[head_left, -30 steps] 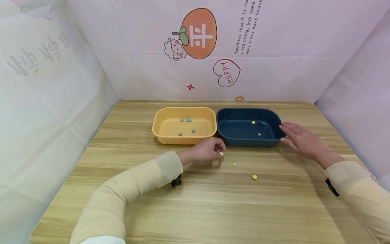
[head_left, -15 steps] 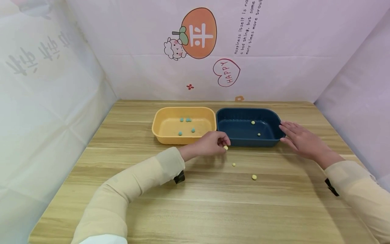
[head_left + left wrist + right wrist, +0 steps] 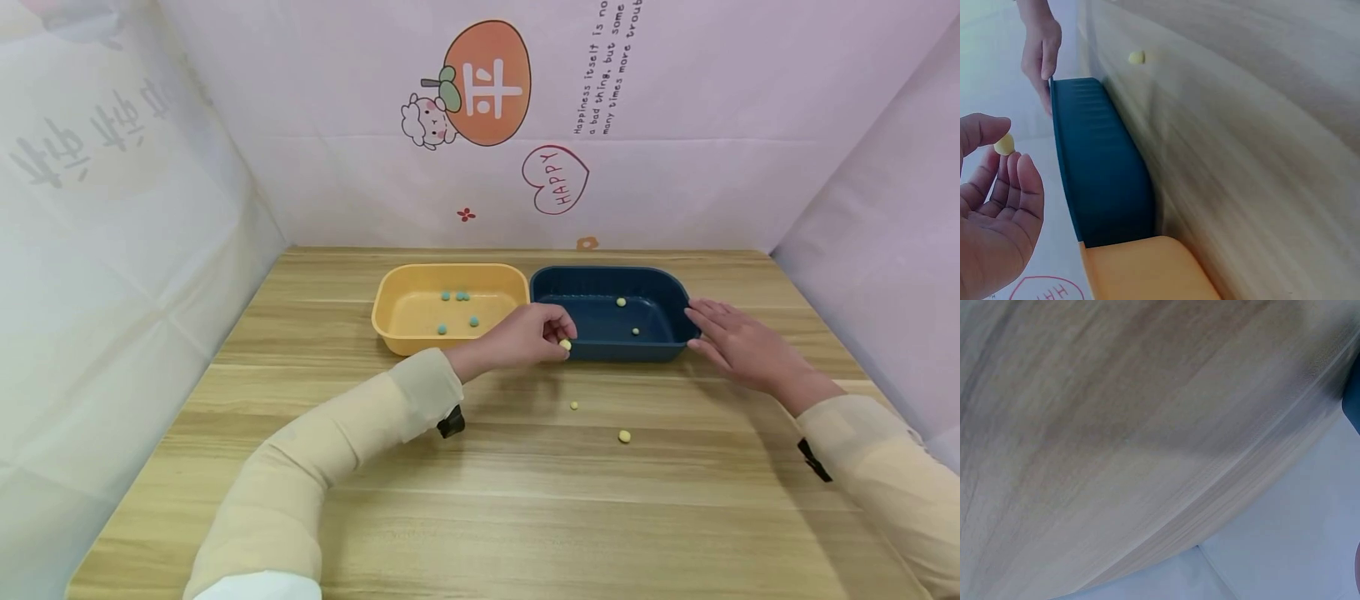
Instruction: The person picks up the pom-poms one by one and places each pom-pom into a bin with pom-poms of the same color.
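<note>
Left hand (image 3: pixel 527 335) pinches a yellow ball (image 3: pixel 1004 145).

Tabletop (image 3: pixel 480 517) down at 6 o'clock in the head view looks like wood or a wood-grain laminate, can't tell which, smooth with a bit of satin sheen. Navy tray (image 3: pixel 622 352) at 3 o'clock is pretty clearly plastic, smooth and kinda glossy inside. The yellow tray (image 3: pixel 427 345) near the dial's centre looks plastic too, just softer in shine. Yellow ball (image 3: pixel 1004 144) at 9 o'clock in the left wrist view: smooth, matt, material unclear. Sleeve (image 3: pixel 360 421) at 8 is matt cloth, and the backdrop (image 3: pixel 337 192) at 12 is a thin, faintly creased sheet, cloth or plastic.
</note>
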Action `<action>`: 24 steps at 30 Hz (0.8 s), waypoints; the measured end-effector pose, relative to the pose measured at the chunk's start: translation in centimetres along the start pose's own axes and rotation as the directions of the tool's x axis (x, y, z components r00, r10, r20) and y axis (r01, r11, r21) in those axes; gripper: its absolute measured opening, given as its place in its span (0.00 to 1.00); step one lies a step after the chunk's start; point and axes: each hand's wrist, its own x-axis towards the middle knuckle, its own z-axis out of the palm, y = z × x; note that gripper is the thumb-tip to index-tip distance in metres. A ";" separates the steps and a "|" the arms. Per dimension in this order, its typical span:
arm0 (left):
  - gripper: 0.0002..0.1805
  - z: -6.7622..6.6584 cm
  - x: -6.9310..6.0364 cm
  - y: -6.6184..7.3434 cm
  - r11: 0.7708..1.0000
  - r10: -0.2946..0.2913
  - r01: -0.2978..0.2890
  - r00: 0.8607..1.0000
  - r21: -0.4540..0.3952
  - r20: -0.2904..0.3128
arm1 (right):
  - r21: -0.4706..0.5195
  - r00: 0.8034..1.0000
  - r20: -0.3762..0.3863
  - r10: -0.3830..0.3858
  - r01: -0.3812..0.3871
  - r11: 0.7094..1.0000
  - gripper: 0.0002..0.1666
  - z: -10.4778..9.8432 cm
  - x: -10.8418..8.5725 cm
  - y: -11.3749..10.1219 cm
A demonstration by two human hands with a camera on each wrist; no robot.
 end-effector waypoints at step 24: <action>0.08 -0.9 5.5 -0.4 1.000 0.027 -0.029 0.987 -0.009 -0.159 | -0.004 1.000 0.009 0.026 -0.026 1.000 0.34 -0.1 0.1 -0.2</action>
